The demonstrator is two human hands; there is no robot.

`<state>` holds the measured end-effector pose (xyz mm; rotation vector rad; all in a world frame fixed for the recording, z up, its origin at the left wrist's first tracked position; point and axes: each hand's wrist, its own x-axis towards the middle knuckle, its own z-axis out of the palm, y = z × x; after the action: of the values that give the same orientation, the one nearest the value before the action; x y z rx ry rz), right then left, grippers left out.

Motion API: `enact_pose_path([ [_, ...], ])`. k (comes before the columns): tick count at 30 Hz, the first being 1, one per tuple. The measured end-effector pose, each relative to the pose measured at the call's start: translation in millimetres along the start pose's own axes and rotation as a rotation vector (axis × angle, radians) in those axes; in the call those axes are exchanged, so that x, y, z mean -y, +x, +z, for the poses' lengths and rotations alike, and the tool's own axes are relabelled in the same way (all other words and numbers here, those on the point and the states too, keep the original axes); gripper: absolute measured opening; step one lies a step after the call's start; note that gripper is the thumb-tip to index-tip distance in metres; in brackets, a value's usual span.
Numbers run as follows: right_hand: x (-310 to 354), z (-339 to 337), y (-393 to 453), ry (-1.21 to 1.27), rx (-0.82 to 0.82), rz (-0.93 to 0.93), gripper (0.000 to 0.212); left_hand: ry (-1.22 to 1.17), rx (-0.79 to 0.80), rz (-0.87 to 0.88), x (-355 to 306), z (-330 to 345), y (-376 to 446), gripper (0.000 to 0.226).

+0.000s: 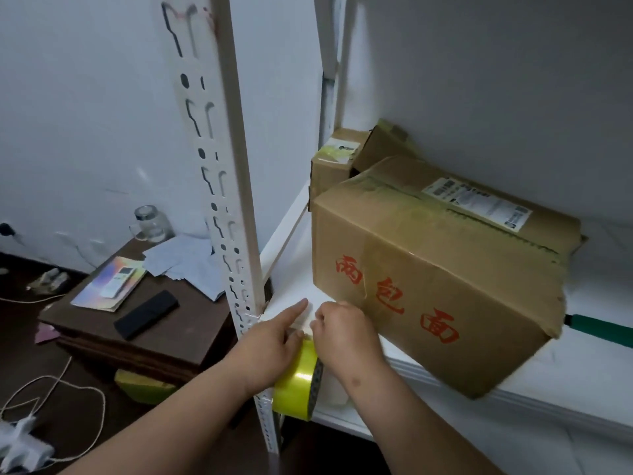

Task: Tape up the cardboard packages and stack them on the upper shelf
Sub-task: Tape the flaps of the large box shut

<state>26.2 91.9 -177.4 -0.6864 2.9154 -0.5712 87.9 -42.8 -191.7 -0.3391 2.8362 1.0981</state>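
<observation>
White shelf (565,378): left hand (270,347) grips tape roll (299,380); right hand (346,332) pinches its end.

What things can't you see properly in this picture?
- Head view: the tape end, hidden under the right hand on the tape roll.
- The small box behind, partly blocked by the big box.
- The label print, too small and blurred to read.
- The green thing, cut off by the right edge.
- The yellow thing on the floor, partly under the dark table.
</observation>
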Motion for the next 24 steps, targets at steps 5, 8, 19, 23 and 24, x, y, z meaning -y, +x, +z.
enact_pose_path([
  [5, 2.8, -1.5, -3.1, 0.013, 0.024, 0.056, 0.029, -0.018, -0.124, 0.128, 3.3, 4.6, -11.1, 0.037],
  [8, 4.7, 0.3, -3.9, 0.108, -0.02, 0.132, 0.032, 0.0, -0.098, 0.137, 3.0, 2.9, -11.6, 0.031],
  [19, 13.3, -5.2, -16.0, -0.083, -0.02, 0.018, 0.026, 0.515, 0.115, 0.11, -9.7, -9.8, -8.0, 0.045],
  [23, 10.6, -20.6, -33.7, -0.161, 0.083, -0.056, 0.034, 0.696, 0.086, 0.147, -30.8, -24.6, -5.4, 0.039],
  [24, 10.5, -27.2, -38.7, -0.133, 0.076, -0.083, 0.032, 0.707, 0.001, 0.178, -38.0, -26.7, -5.8, 0.041],
])
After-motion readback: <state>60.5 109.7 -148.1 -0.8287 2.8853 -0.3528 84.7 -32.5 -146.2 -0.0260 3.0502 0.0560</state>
